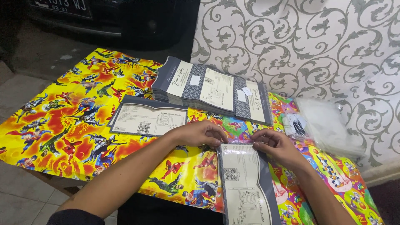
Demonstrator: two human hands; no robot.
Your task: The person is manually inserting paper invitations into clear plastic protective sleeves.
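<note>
The card (246,187), grey-edged and cream-faced, lies inside a clear plastic sleeve (233,142) directly below both hands, its lower end cut off by the frame's bottom edge. The left hand (200,133) pinches the sleeve's top edge with fingers curled together; the right hand (275,143) pinches the same edge just beside it. Left of the left hand lies a second card (148,118), flat on the bright cartoon-printed cloth (71,125). Beyond both hands sits a fanned stack of cards (212,89). Right of the right hand lies a heap of clear sleeves (329,125), its contents hard to make out.
</note>
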